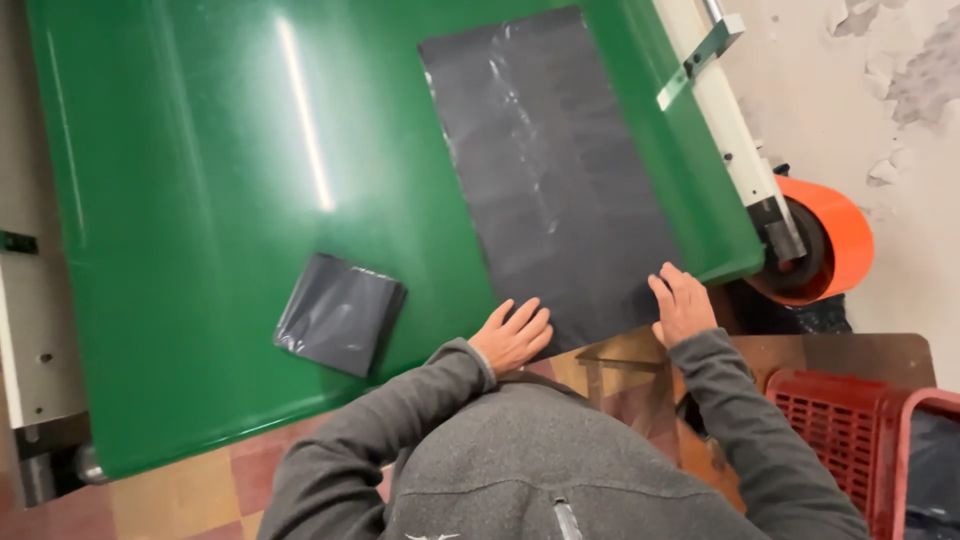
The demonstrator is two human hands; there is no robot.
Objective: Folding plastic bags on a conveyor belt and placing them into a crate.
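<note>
Green surface (200, 200); both hands flat, fingers spread, left hand (513, 335) and right hand (682, 305) pressing the dark plastic sheet (555, 170); folded pile (340, 313) left of them.

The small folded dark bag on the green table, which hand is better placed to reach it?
Probably the left hand. It rests at the long dark sheet's near left corner, on the folded bag's side. The right hand sits farther right.

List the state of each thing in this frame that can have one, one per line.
Long dark plastic sheet: spread flat on the green table, near end under both hands.
Folded dark plastic bag: folded square, lying apart.
Left hand: flat, fingers spread.
Right hand: flat on the sheet's edge.
Red crate: upright, contents unclear.
</note>
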